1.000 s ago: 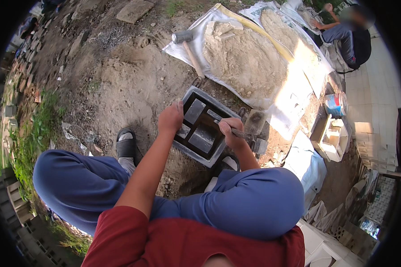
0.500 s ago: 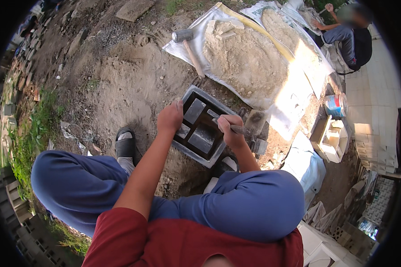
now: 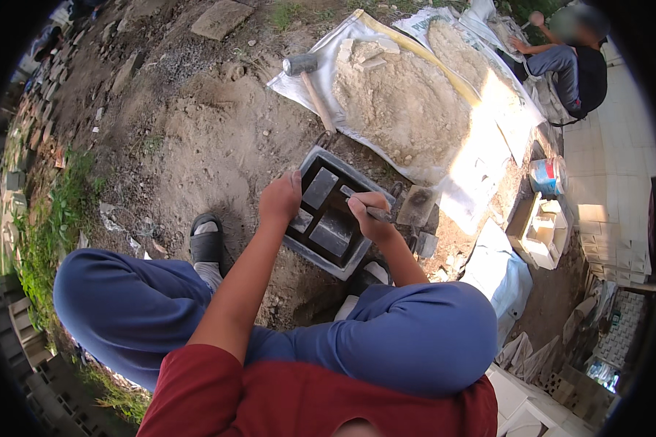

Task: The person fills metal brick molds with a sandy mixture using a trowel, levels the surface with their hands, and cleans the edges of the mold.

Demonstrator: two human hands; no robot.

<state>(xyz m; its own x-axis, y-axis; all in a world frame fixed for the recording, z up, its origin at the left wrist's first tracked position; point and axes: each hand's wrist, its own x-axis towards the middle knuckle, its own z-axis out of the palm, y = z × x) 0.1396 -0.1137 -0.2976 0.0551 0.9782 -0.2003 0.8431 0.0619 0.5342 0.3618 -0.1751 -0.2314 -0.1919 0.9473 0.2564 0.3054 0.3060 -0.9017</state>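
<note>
A dark rectangular metal mould [image 3: 364, 188] with raised grey blocks inside lies tilted in view on the ground between my feet. My left hand [image 3: 280, 198] is closed at its left rim, thumb uppermost. Over the mould's right part, my right hand [image 3: 370, 217] grips a short hand tool [image 3: 379, 213]. The tool's dark handle sticks out to the right, and its pale grey tip points to the upper left, over the cavity. Whether the tip touches the mould I cannot tell.
Beyond the mould, a mallet [image 3: 315, 93] rests partly on a white sack sheet with a sand heap [image 3: 401, 102]. A flat plate [image 3: 417, 205] lies right of the mould. Farther right are a paint bucket [image 3: 547, 176] and a pale box [image 3: 544, 231]. Another person [image 3: 572, 69] sits far right.
The right hand and its tool have shifted slightly left over the mould. My left hand stays at the rim. The far person's raised hand has moved a little.
</note>
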